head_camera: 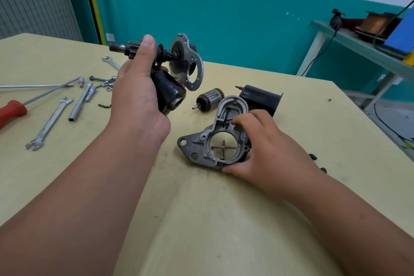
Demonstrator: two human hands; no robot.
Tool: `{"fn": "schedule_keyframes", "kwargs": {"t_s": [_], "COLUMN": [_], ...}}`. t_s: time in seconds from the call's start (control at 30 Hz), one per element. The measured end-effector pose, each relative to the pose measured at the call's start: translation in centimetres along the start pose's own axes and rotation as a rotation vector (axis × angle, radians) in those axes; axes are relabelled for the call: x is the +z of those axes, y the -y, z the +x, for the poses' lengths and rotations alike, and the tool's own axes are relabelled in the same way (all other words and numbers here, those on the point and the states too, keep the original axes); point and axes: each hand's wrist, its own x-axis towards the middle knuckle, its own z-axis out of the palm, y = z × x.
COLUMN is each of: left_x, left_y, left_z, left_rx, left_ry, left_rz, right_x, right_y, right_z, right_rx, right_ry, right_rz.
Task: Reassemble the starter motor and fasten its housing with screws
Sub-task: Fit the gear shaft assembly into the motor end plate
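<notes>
Yellow counter (224, 219) under a teal wall is carrying the parts. The hands are working apart. The left hand (136, 94) is gripping the pinion shaft assembly (186, 63), raised at centre-left of the frame, with its long axis running nearly level, pinion end toward the left. The right hand (266, 145) is clamping the aluminium nose housing (201, 141) on the counter at centre, round opening facing up. The assembly is hanging up-left of this opening; I judge the pinion end must be turning downward to enter. The armature (209, 99) and black field casing (262, 98) are lying just behind, wrenches (48, 125) at left; the open room is lying in front.
</notes>
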Motion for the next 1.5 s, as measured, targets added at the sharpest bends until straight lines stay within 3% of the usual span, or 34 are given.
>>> {"fn": "schedule_keyframes", "kwargs": {"t_s": [0.63,1.17,1.4,1.5], "left_x": [-0.1,-0.2,-0.1,-0.2], "left_y": [0.1,0.1,0.0,0.0], "left_z": [-0.1,-0.3,-0.4,-0.4], "left_rx": [-0.013,-0.007,-0.006,-0.007], "left_ry": [-0.011,-0.017,-0.04,-0.037], "left_rz": [0.018,0.051,0.053,0.054], "right_x": [-0.3,0.0,0.0,0.2], "right_y": [-0.1,-0.7,0.2,0.6], "right_z": [-0.2,-0.2,-0.5,-0.7], "right_rx": [-0.072,-0.026,-0.098,-0.088], "right_ry": [-0.112,0.004,-0.137,-0.161], "right_rz": [-0.023,0.03,0.013,0.118]}}
